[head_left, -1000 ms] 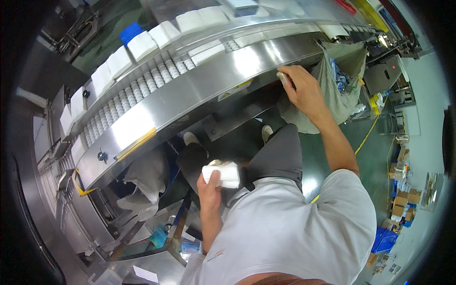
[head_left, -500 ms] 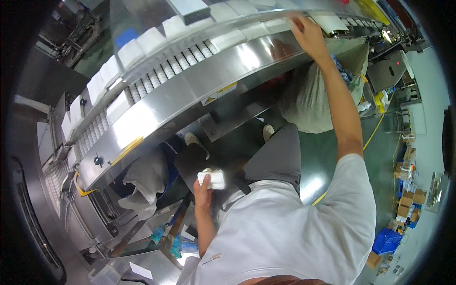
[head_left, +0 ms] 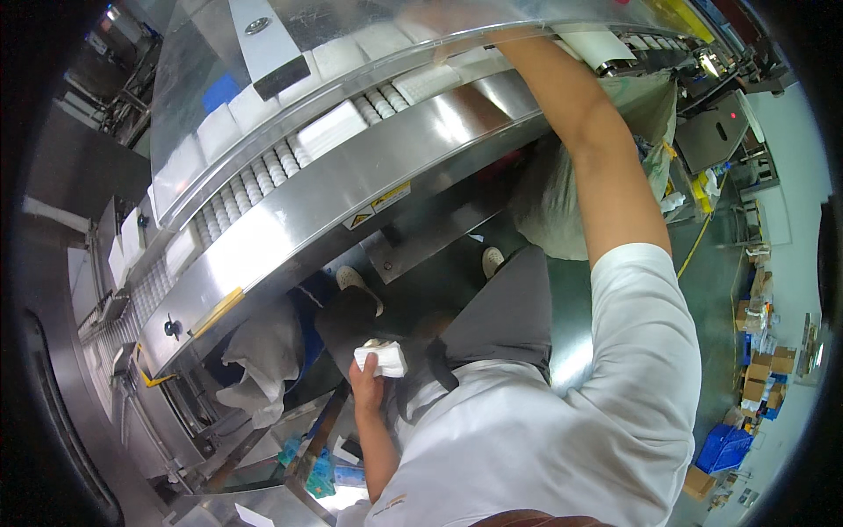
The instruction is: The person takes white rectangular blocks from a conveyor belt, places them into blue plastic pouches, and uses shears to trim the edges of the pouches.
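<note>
Fingers of left hand point(head_left: 367, 379) closed on white wad point(head_left: 383, 358), near | right hand point(head_left: 439, 22) far, over conveyor point(head_left: 351, 189); grip indiscernible

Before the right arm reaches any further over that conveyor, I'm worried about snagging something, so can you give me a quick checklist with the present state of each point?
1. Left hand has a firm hold on the white wad: ok, fingers closed around it by the hip.
2. Right hand visible: not ok, it is hidden behind the clear curved guard.
3. White packs lying in line on the conveyor rollers: ok.
4. Right forearm clear of the steel side rail: cannot tell.
5. Feet planted: ok, both shoes on the floor.
</note>
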The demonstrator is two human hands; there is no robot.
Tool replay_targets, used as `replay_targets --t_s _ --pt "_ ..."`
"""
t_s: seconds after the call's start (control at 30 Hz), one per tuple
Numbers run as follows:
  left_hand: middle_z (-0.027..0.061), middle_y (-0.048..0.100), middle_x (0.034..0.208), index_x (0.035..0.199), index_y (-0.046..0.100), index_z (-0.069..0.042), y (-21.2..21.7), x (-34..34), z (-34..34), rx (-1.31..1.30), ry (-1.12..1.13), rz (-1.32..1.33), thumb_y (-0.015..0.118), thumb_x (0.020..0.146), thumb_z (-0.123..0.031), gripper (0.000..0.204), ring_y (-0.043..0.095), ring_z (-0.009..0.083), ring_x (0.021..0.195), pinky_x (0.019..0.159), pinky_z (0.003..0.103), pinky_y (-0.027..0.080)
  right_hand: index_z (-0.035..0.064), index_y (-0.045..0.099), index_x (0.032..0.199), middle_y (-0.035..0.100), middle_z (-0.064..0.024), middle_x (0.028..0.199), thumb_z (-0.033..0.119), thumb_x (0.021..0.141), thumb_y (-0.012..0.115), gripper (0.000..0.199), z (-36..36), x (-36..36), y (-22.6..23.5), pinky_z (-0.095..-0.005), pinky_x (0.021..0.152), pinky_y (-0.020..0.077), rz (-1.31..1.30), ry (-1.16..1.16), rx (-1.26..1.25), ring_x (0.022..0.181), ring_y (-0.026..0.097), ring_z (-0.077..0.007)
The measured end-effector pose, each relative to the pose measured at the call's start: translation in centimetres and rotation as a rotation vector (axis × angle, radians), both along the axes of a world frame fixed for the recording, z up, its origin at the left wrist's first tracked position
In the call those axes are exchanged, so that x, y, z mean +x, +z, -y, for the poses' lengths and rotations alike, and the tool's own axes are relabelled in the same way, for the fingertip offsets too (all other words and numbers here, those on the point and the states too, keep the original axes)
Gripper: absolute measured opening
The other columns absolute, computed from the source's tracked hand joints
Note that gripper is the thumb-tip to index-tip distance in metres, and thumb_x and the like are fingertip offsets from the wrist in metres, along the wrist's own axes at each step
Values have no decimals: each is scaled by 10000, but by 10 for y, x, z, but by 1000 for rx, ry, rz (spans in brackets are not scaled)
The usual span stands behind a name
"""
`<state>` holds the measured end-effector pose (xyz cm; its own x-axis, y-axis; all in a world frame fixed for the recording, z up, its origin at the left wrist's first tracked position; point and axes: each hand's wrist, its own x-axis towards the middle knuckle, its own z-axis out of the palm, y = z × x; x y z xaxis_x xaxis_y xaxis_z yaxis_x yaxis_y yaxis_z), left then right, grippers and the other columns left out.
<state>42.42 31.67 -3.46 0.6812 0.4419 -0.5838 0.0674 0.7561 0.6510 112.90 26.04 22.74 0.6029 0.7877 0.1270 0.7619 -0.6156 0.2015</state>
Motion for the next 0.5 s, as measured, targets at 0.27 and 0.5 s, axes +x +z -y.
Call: replay_targets --t_s 0.27,0.5 --pt "150 690 1262 1350 570 12 -8 1 0 -39 24 20 707 998 -207 437 684 276 1140 995 431 555 7 688 1191 748 -126 1065 277 971 726 350 40 -29 28 -337 809 582 -12 6 287 920 722 -208" --pt "154 674 1287 1379 551 16 -13 -3 -1 -63 29 61 698 1004 -215 464 663 280 1181 1037 432 531 3 691 1183 746 -120 1064 300 970 735 368 62 -124 47 -335 812 587 -708 20 764 924 719 -202"
